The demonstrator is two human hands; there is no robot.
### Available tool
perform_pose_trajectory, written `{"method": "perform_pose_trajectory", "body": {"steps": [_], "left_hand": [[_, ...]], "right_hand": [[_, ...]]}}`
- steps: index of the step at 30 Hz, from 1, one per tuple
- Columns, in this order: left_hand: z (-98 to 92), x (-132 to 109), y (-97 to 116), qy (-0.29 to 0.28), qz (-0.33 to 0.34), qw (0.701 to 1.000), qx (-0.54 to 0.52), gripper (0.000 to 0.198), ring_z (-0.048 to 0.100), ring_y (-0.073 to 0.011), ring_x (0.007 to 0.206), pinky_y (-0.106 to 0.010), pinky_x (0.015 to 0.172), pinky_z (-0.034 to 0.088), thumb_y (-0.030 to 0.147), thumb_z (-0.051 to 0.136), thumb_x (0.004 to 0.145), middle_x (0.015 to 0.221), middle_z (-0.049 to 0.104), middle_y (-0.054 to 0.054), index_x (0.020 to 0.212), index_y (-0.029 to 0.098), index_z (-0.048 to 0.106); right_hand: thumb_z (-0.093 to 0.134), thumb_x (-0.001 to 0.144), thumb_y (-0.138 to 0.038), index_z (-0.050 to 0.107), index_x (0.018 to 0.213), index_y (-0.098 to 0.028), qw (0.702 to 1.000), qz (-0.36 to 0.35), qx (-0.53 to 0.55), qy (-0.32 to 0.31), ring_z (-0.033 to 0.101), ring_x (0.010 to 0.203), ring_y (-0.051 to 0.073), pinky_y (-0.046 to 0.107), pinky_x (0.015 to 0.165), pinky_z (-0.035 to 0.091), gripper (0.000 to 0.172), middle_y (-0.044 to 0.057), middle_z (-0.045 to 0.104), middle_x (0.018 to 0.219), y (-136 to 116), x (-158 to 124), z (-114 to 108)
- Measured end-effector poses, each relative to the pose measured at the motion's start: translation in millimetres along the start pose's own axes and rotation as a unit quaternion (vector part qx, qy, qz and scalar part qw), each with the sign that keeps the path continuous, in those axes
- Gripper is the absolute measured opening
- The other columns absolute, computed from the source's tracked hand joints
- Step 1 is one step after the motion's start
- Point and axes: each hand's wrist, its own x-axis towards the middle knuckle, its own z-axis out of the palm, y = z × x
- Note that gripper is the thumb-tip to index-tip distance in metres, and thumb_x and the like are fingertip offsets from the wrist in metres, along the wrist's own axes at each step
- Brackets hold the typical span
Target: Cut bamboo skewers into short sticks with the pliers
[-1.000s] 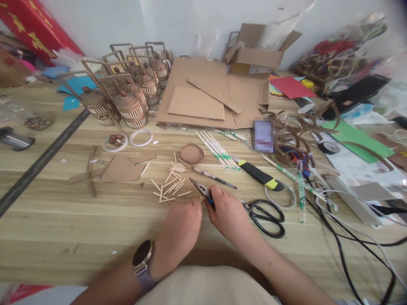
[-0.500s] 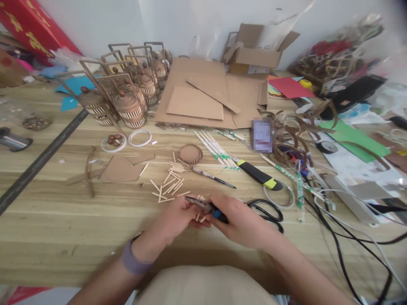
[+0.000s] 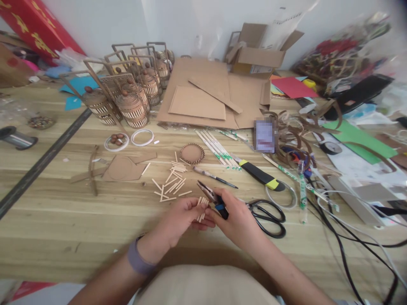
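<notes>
Several short wooden sticks (image 3: 202, 208) are pinched side by side in my left hand (image 3: 186, 215), thumb across them. My right hand (image 3: 233, 214) grips a pair of pliers (image 3: 211, 195), their jaws pointing up and to the left above the sticks. Fingertips of my right hand are close to the sticks; I cannot tell whether they touch. More loose cut sticks (image 3: 171, 184) lie scattered just beyond my hands. Behind these sits a round cardboard disc with a braided rim (image 3: 192, 153). A pen (image 3: 216, 177) lies to its right.
Black-handled scissors (image 3: 269, 216) lie right of my right hand, below a utility knife (image 3: 259, 173). Long wrapped sticks (image 3: 216, 148) and cardboard sheets (image 3: 199, 101) are farther back. Small woven lantern-like baskets (image 3: 132, 110) stand at back left. Cables (image 3: 337, 241) run along the right.
The pliers have swung upward, away from my left fingertips, uncovering the row of sticks. My left hand has moved slightly right, still holding them.
</notes>
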Motion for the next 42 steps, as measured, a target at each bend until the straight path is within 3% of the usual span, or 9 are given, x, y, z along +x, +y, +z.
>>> {"method": "perform_pose_trajectory", "body": {"steps": [5,8,16,21,27,30,33,37,42], "left_hand": [[-1.1,-2,-1,0.0,0.028,0.998,0.058,0.049,0.068,-0.0181,0.072,-0.031,0.07,0.052,0.063,0.069,0.074,0.078,0.071,-0.004,0.084,0.015,0.063],[-7.3,-5,2,0.034,0.08,0.988,0.126,0.047,0.068,-0.0181,0.068,-0.028,0.064,0.051,0.063,0.061,0.081,0.074,0.07,-0.004,0.082,0.016,0.062],[-28.6,-13,18,0.186,0.175,0.906,0.338,0.035,0.069,-0.0209,0.07,-0.031,0.067,0.053,0.048,0.043,0.093,0.074,0.071,-0.003,0.075,0.021,0.056],[-34.0,-14,22,0.268,0.195,0.8,0.5,0.034,0.071,-0.0233,0.072,-0.033,0.068,0.052,0.039,0.037,0.096,0.078,0.076,-0.005,0.08,0.022,0.061],[-48.0,-3,10,0.33,0.404,0.619,0.587,0.034,0.064,-0.0298,0.114,-0.046,0.098,0.05,0.027,0.039,0.098,0.12,0.071,-0.015,0.119,0.015,0.063],[-41.3,-4,5,0.323,0.448,0.577,0.602,0.032,0.064,-0.029,0.113,-0.046,0.097,0.052,0.024,0.041,0.098,0.119,0.071,-0.014,0.12,0.015,0.063],[-27.2,-8,1,0.271,0.464,0.584,0.608,0.03,0.068,-0.0273,0.103,-0.043,0.089,0.055,0.021,0.04,0.099,0.108,0.074,-0.013,0.115,0.013,0.064],[-12.6,-13,-6,0.19,0.419,0.65,0.605,0.03,0.071,-0.0228,0.083,-0.036,0.074,0.057,0.02,0.038,0.1,0.093,0.076,-0.01,0.112,0.014,0.065],[-4.5,-15,-12,0.124,0.344,0.699,0.615,0.025,0.07,-0.0232,0.089,-0.036,0.079,0.056,0.017,0.046,0.096,0.098,0.076,-0.009,0.108,0.018,0.068]], "right_hand": [[0.057,0.084,-0.021,0.054,0.101,-0.021,1.0,-0.01,0.025,-0.003,0.065,0.089,0.022,0.032,0.077,0.05,0.017,0.006,0.069,0.095,0,1,2],[0.055,0.087,-0.026,0.054,0.099,-0.021,1.0,-0.011,0.024,0.002,0.065,0.086,0.021,0.031,0.074,0.049,0.013,0.006,0.069,0.093,2,2,-2],[0.052,0.088,-0.031,0.052,0.096,-0.021,0.999,0.016,-0.025,0.024,0.064,0.081,0.022,0.031,0.07,0.046,0.012,0.006,0.069,0.088,19,8,-12],[0.049,0.089,-0.032,0.052,0.093,-0.021,0.995,0.042,-0.079,0.035,0.065,0.079,0.024,0.032,0.068,0.046,0.012,0.007,0.069,0.086,29,17,-25],[0.051,0.092,-0.027,0.053,0.1,-0.018,0.963,0.084,-0.252,0.034,0.066,0.09,0.025,0.031,0.074,0.046,0.013,0.011,0.07,0.095,33,48,-39],[0.051,0.093,-0.025,0.055,0.104,-0.016,0.946,0.097,-0.307,0.03,0.064,0.097,0.028,0.033,0.078,0.044,0.015,0.014,0.07,0.1,32,72,-39],[0.05,0.094,-0.024,0.056,0.107,-0.015,0.939,0.107,-0.326,0.025,0.063,0.102,0.03,0.035,0.081,0.043,0.016,0.017,0.069,0.107,31,98,-35],[0.052,0.091,-0.021,0.057,0.109,-0.013,0.932,0.136,-0.335,0.002,0.063,0.105,0.032,0.036,0.081,0.043,0.02,0.02,0.069,0.11,34,122,-30],[0.056,0.085,-0.018,0.061,0.103,-0.013,0.937,0.168,-0.303,-0.044,0.068,0.089,0.028,0.03,0.066,0.042,0.02,0.017,0.072,0.1,40,135,-33]]}}
